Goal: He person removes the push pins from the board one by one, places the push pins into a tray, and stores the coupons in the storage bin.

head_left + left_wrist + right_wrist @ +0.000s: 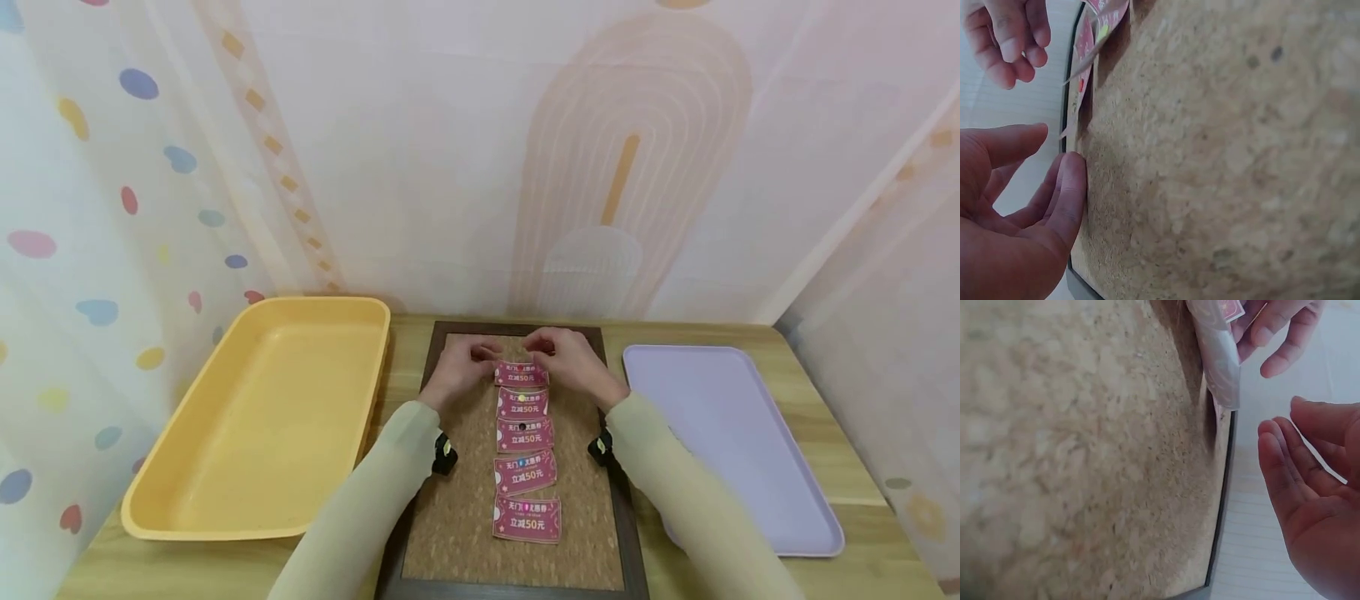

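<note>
A column of pink paper coupons runs down a framed corkboard (pixel 450 525), each with a coloured pushpin near its upper middle. Beside the left end of the top coupon (pixel 522 377), which has a red pushpin (pixel 521 367), is my left hand (pixel 465 365). My right hand (pixel 570 360) hovers by that coupon's right end. In the left wrist view the left hand (pixel 1022 219) has thumb and fingers apart, nothing between them. The right wrist view shows the right hand (pixel 1316 481) likewise empty, with coupon edges curling off the cork. Lower coupons bear yellow, black, blue and pink pins.
To the left lies a deep yellow tray (pixel 255 417) on the wooden table (pixel 187 575). A flat lilac tray (pixel 750 450) sits on the right, partly under the right sleeve. Behind the board hangs a patterned curtain (pixel 420 167).
</note>
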A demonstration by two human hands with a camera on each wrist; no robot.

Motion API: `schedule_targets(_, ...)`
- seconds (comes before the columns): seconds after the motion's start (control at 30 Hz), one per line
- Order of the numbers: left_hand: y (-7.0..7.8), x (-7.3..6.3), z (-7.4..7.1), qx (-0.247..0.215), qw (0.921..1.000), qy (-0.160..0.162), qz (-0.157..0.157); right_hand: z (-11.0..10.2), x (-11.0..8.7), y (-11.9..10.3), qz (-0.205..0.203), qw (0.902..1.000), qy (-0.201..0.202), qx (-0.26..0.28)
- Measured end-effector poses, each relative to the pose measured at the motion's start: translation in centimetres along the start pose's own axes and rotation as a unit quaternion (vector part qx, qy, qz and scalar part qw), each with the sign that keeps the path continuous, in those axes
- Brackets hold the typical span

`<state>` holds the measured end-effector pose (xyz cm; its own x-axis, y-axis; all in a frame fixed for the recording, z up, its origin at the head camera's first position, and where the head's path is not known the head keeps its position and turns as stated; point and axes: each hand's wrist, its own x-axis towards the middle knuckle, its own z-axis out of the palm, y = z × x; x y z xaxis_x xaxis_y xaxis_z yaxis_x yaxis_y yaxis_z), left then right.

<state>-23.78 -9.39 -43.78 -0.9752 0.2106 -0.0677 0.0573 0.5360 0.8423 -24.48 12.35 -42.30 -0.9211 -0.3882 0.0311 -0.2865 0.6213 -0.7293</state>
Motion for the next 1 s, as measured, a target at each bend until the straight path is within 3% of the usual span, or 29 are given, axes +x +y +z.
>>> schedule_targets(0.33, 0.1, 0.7, 0.6, 0.029, 0.9995, 0.009, -0.01, 0.5, 1.5, 0.7, 0.015, 0.9969, -0.038, -0.067)
schedule_targets(0.63, 0.5, 0.9, 0.9, 0.056, 0.9981, 0.018, -0.018, 0.4, 2.2, 0.8, 0.016, 0.995, -0.068, -0.071)
schedule_targets(1.0, 1.0, 1.1, 1.3, 0.088, 0.9947, 0.042, -0.033, 0.3, 2.5, 0.8, 0.021, 0.9946, -0.072, -0.072)
